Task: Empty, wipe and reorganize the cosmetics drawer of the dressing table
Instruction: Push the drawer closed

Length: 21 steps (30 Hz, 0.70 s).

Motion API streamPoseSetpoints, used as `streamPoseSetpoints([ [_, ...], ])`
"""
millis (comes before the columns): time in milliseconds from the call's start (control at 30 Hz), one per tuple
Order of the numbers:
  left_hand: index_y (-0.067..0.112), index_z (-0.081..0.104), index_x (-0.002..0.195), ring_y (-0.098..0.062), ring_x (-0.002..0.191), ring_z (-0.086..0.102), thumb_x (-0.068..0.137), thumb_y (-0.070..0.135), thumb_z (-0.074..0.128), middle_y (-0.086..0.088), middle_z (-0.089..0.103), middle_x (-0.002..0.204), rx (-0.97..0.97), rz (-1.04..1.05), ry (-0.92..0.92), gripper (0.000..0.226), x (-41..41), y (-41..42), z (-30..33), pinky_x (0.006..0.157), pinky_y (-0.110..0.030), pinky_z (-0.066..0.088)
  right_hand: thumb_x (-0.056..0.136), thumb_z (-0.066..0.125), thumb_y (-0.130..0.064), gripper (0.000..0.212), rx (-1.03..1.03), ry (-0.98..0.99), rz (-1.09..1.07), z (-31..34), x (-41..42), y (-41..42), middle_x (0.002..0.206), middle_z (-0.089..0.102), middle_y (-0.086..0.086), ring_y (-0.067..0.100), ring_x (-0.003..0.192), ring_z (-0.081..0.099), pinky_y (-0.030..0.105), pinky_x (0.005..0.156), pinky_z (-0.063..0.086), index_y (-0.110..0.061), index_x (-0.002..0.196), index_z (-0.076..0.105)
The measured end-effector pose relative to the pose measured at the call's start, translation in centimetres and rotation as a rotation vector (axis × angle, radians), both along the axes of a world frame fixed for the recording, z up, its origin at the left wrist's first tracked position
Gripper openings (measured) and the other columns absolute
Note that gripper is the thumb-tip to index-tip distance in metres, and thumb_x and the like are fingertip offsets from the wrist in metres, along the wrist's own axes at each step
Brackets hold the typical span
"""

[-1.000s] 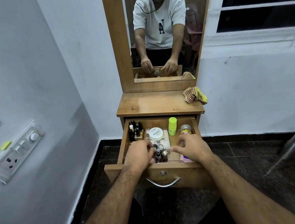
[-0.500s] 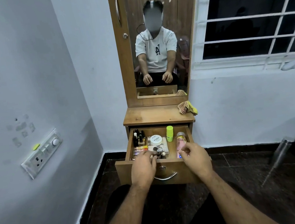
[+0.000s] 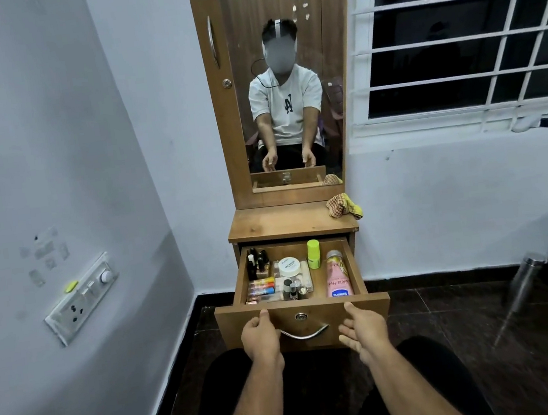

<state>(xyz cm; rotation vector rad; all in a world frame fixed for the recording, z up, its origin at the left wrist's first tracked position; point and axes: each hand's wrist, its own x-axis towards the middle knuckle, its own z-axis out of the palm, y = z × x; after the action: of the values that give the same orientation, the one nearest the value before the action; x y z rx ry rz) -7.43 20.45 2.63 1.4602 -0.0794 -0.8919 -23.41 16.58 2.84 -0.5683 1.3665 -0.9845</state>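
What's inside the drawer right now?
The drawer holds dark bottles, a white jar, a green tube, a pink lotion bottle, colourful tubes and small vials. Whatever lies under them is hidden.

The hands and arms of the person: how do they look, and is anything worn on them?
Both forearms are bare up to the frame's lower edge; the left hand and right hand wear no gloves, rings or watch that I can see. The mirror shows short white T-shirt sleeves ending above the elbows.
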Motion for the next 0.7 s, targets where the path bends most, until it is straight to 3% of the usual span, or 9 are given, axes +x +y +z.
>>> streamPoseSetpoints([
  [133,0.002,0.049,0.136,-0.031,0.116,0.059,0.097,0.022,0.06,-0.015,0.059,0.124,0.004,0.018,0.075,0.045,0.1,-1.0,0.0,0.093,-0.042,0.054,0.096,0.064,-0.034,0.049,0.075,0.019,0.053,-1.3,0.3,-0.9,0.132,0.057,0.022,0.039,0.118,0.057,0.05,0.092,0.048,-0.004,0.133,0.052],
  [267,0.002,0.056,0.125,-0.024,0.097,0.06,0.096,0.019,0.063,-0.007,0.061,0.1,0.025,0.043,0.053,0.035,0.1,-1.8,-0.2,0.085,-0.036,0.055,0.091,0.061,-0.055,0.071,0.121,0.024,0.061,-2.3,0.9,-2.0,0.131,0.059,0.021,0.039,0.117,0.059,0.054,0.098,0.046,-0.002,0.136,0.049],
  [400,0.002,0.058,0.122,-0.023,0.094,0.06,0.095,0.015,0.063,-0.008,0.062,0.1,0.028,0.04,0.038,0.031,0.3,-2.6,-0.3,0.082,-0.034,0.055,0.093,0.06,-0.051,0.065,0.118,0.053,0.068,-2.4,1.3,-3.1,0.125,0.062,0.021,0.038,0.114,0.061,0.054,0.099,0.047,-0.001,0.135,0.051],
  [500,0.0,0.052,0.132,-0.027,0.104,0.061,0.095,0.012,0.063,-0.016,0.062,0.117,0.022,0.017,0.036,0.041,0.5,-3.1,-0.2,0.089,-0.038,0.055,0.094,0.061,-0.048,0.059,0.099,0.102,0.086,-2.0,1.2,-4.0,0.113,0.063,0.017,0.036,0.108,0.062,0.052,0.095,0.049,-0.003,0.13,0.054],
  [600,0.002,0.048,0.138,-0.031,0.117,0.058,0.095,0.011,0.062,-0.018,0.059,0.127,0.018,-0.012,0.018,0.046,0.8,-3.9,-0.1,0.095,-0.042,0.053,0.094,0.062,-0.047,0.055,0.084,0.16,0.108,-1.3,1.1,-4.9,0.103,0.064,0.014,0.029,0.089,0.062,0.046,0.082,0.051,-0.002,0.126,0.056],
  [700,0.003,0.044,0.142,-0.032,0.119,0.057,0.096,0.011,0.062,-0.018,0.057,0.131,0.016,-0.034,0.009,0.051,1.3,-5.0,-0.1,0.096,-0.043,0.053,0.092,0.066,-0.044,0.051,0.044,0.248,0.085,-0.6,1.0,-6.1,0.092,0.062,0.009,0.027,0.085,0.065,0.039,0.071,0.051,-0.003,0.122,0.058],
])
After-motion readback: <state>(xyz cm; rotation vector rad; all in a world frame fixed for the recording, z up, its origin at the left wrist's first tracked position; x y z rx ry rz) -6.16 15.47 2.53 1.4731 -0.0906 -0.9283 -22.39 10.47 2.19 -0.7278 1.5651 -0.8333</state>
